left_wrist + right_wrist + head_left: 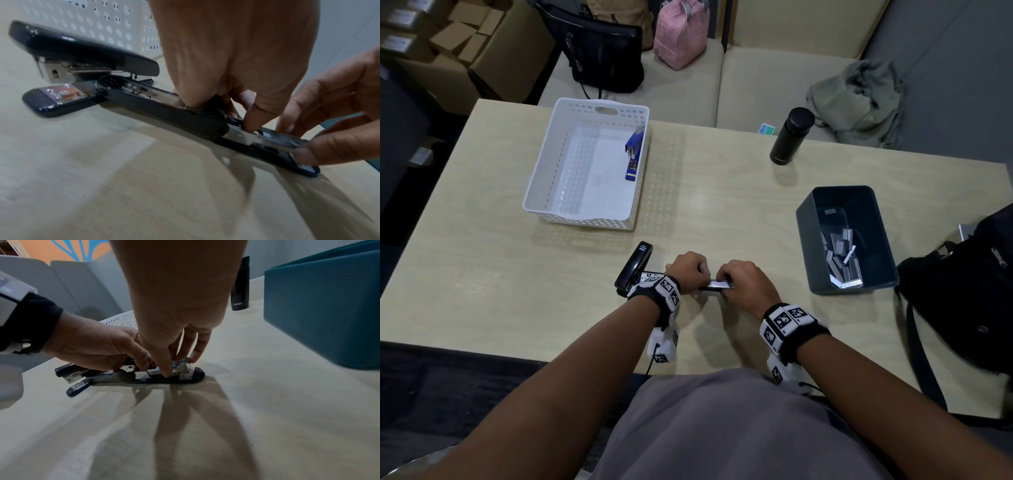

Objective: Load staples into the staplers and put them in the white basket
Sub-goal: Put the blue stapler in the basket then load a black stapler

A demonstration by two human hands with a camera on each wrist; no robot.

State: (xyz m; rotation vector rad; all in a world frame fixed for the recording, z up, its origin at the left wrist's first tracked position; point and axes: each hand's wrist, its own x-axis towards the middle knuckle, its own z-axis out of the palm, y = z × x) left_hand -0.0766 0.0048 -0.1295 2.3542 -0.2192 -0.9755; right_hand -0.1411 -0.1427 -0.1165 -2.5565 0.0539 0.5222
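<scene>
boxes (458, 44): cardboard, stacked off the table's far left.
basket (541, 178): white, perforated, on the table (482, 274) far left of my hands; blue stapler (634, 156) lay inside against its right wall.
black bag (602, 58): on the bench behind the basket, pink bag (681, 32) just right of it.
black stapler (164, 112): on the table in front of me, near the basket's front edge. Opened flat, top arm (633, 267) swung back to the left, metal tray and base pointing right.
left hand (688, 270): fingers curled down on the stapler's middle, by the hinge; thumb and fingertips (252, 118) pressed on the metal tray, pinning it.
staples (281, 140): one strip, at the right end of the tray; could not tell if it was fully seated.
right hand (748, 284): just right of my left, almost touching it. Thumb and fingers pinched the strip from both sides, tips down on the tray.
bottle (791, 135): black, upright, far side of the table, right of centre.
bin (804, 240): dark teal, to my right, well apart from the stapler; loose staple strips (840, 257) heaped in its bottom.
jacket (859, 99): grey-green, crumpled on the bench behind the bottle.
backpack (976, 291): black, at the table's right edge, beside the bin.
</scene>
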